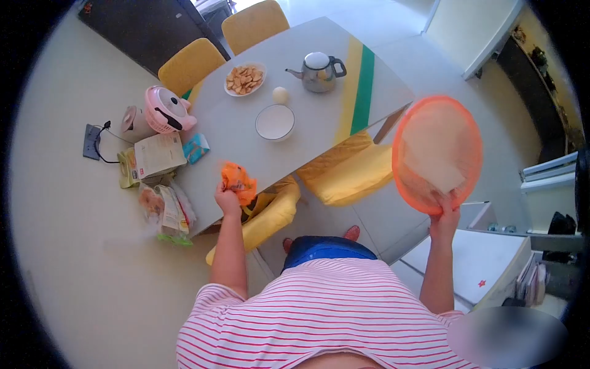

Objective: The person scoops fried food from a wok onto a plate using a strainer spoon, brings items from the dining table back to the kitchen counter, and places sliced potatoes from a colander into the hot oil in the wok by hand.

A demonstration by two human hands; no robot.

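Observation:
My left hand (228,200) is closed around a crumpled orange packet (238,182) over the near left edge of the table (243,141). Out to the right, my right hand (445,214) grips the rim of a round orange basket (402,132), held up away from the table. Something pale and flat (433,144) shows inside the basket; I cannot make out what it is. A white bowl (275,122) stands on the table between my hands, with a small pale round object (280,95) just behind it.
A plate of food pieces (244,80) and a metal kettle (318,72) stand farther back. At the table's left are a pink appliance (167,109), a box (160,156) and plastic bags (166,206). Yellow-covered chairs (350,175) line the near side; a white cabinet (479,261) is at right.

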